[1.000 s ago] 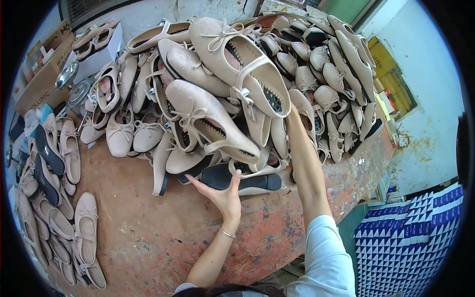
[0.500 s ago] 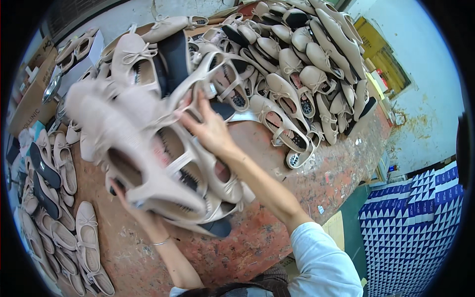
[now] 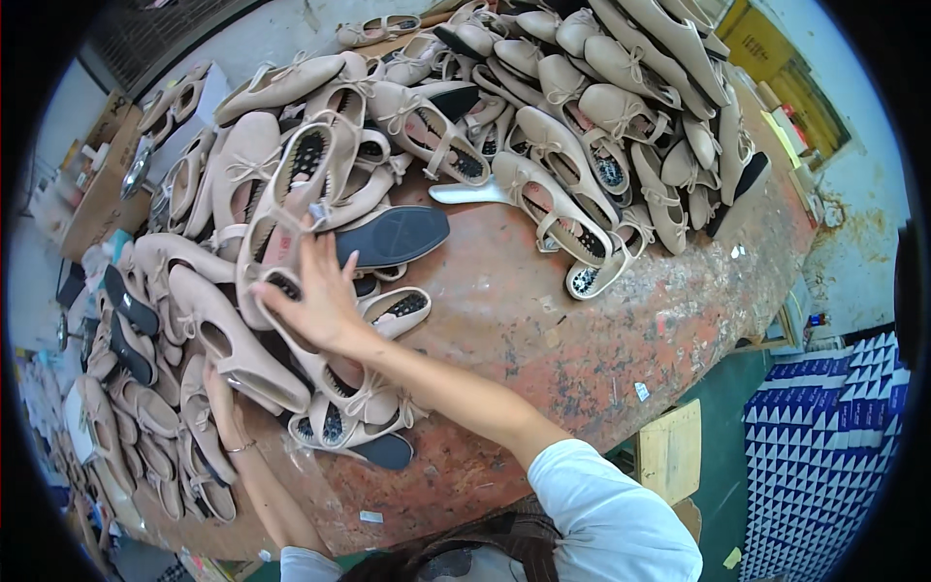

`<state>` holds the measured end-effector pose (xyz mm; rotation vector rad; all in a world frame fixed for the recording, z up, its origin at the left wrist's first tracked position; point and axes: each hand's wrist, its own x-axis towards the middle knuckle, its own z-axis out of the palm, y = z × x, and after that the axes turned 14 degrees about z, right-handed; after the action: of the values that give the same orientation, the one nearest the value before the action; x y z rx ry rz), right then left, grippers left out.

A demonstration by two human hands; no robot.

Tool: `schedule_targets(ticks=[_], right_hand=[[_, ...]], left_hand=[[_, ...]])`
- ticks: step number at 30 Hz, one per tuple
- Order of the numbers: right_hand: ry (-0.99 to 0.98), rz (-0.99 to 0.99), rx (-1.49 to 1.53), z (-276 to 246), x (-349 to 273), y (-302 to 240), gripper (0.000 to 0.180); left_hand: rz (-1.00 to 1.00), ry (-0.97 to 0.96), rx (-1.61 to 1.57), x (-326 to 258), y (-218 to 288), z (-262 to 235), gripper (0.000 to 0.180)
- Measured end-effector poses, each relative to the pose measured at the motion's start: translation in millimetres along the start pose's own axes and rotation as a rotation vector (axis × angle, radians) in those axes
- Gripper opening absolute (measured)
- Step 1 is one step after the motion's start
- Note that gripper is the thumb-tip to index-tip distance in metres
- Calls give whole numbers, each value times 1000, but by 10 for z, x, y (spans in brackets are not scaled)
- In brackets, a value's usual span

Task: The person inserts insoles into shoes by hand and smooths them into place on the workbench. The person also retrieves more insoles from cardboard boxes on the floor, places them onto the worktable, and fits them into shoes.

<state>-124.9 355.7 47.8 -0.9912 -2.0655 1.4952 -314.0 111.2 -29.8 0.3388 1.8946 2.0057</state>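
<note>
My right hand (image 3: 315, 296) lies on a heap of beige strapped flat shoes, its fingers spread over one shoe (image 3: 267, 247) with a pink insole. Beside its fingertips a shoe shows its dark sole (image 3: 393, 236), turned sideways. My left hand (image 3: 221, 396) rests low against the near left side of the same heap, fingers stretched along a beige ballet flat (image 3: 228, 339) and partly hidden by it. Below my right forearm, a shoe with a bow (image 3: 373, 403) lies at the heap's near edge.
A larger pile of beige shoes (image 3: 630, 107) rises at the back right. A pale flat tool (image 3: 470, 192) lies before it on the worn red-brown table (image 3: 582, 339). More shoes (image 3: 145, 407) spread along the left. Blue and white boxes (image 3: 824, 446) are stacked at the right.
The armful of shoes that both hands carried has come down onto the heap at the left. My right hand has moved left and spread; my left hand has shifted left.
</note>
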Motion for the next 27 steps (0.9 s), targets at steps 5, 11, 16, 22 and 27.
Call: schedule_targets(ticks=[5, 11, 16, 22, 27], right_hand=[[197, -32, 493, -1026, -1, 488, 23], [584, 27, -159, -1660, 1081, 1235, 65], [688, 217, -610, -1897, 1392, 1334, 36], [749, -198, -593, -1974, 771, 746, 18], [730, -245, -367, -1926, 250, -208, 26]], left_hand=[[195, -112, 600, -490, 398, -218, 54], [425, 46, 716, -1966, 439, 455, 57], [716, 30, 1420, -2621, 493, 215, 76], [310, 133, 1590, -2818, 270, -683, 95], [386, 322, 1474, -2638, 42, -781, 105]])
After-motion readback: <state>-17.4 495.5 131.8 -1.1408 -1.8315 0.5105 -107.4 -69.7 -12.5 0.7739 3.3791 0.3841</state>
